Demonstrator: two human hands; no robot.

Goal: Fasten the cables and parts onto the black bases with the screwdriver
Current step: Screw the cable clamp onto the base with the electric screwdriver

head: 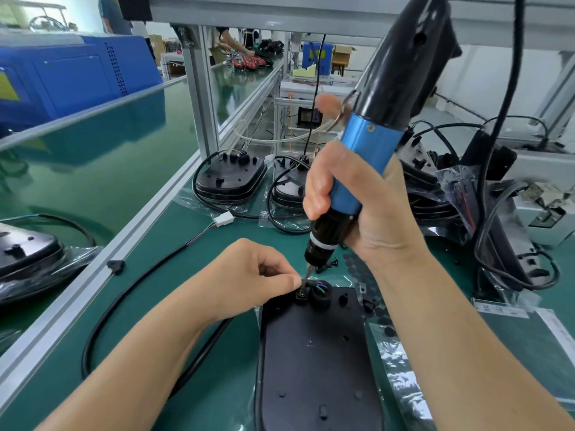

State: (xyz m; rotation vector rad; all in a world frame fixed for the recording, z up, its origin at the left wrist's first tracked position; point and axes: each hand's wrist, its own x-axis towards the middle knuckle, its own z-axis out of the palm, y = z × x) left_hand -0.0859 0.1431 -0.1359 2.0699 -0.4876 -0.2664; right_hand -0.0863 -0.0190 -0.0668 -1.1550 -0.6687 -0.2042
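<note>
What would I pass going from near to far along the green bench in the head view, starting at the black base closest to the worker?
Black base → left hand → screwdriver in the right hand → white connector → finished black units in clear bags.

Base [314, 362] lay nearest on the table [217, 241], screwdriver [364, 169] upright over its far end, cable [130, 293] looped to its left, two more bases [230, 178] behind, conveyor [93, 157] farther left, bagged parts [451, 194] at right.
</note>
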